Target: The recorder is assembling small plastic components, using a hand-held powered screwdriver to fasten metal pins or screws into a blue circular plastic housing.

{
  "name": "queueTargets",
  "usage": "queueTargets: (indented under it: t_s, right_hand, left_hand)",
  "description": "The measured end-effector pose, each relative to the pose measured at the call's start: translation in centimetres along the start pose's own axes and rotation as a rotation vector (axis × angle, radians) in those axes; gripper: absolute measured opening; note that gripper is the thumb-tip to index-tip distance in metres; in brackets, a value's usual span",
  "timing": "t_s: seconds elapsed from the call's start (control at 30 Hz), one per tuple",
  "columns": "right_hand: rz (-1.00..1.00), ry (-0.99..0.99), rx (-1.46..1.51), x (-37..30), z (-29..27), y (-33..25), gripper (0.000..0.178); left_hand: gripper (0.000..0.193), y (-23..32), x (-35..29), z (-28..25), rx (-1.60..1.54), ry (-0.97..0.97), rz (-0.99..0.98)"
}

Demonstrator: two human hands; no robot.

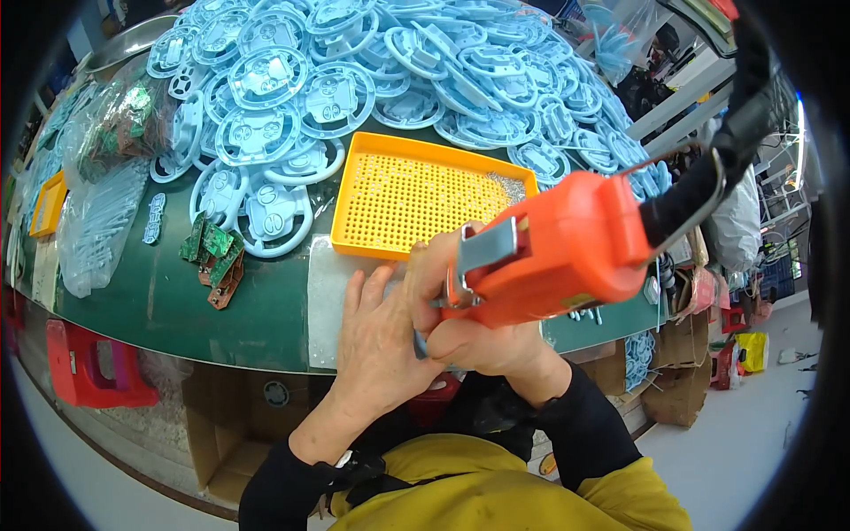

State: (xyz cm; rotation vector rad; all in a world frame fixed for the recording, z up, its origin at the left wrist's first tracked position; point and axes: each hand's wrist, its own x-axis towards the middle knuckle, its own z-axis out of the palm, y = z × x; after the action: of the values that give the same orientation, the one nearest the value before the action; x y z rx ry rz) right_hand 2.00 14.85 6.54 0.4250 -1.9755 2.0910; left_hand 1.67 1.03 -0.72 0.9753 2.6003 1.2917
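Observation:
An orange electric screwdriver (567,248) with a grey lever is gripped in my right hand (482,341), close in front of the table edge. Its tip is hidden behind my hands. My left hand (376,341) is bent around a light-blue plastic piece (420,343), of which only a sliver shows between my hands. Both hands are close together over a pale mat (323,305). Just beyond them lies a yellow perforated tray (347,199) with small screws scattered over its holes and heaped in its far right corner.
Light-blue toy steering wheel parts (266,78) are piled across the back of the green table (133,301). Green circuit boards (215,248) lie at left, near a plastic bag (96,230) of blue parts. A black cable (699,190) runs from the screwdriver. A red stool (80,363) stands below.

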Motion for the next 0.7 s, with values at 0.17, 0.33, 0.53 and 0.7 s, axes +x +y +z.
queueTargets:
  t_s: [0.17, 0.33, 0.53, 0.7]
  right_hand:
    - [-0.052, -0.119, -0.053, 0.5, 0.2, 0.3, 0.037]
    - [-0.028, -0.100, -0.080, 0.5, 0.1, 0.0, 0.032]
    - [-0.091, -0.320, -0.276, 2.4, 0.9, -1.4, 0.050]
    - [0.086, -0.298, -0.176, 2.1, 1.4, -1.1, 0.048]
  left_hand:
    - [0.076, 0.0, -0.1, 0.1, -0.028, 0.016, -0.019]
    - [0.071, 1.3, -0.2, -0.8, 0.042, 0.081, -0.006]
    - [0.064, 0.3, 0.3, -0.7, -0.089, 0.105, 0.106]
    - [0.049, 0.4, -0.2, 0.1, -0.022, 0.145, 0.009]
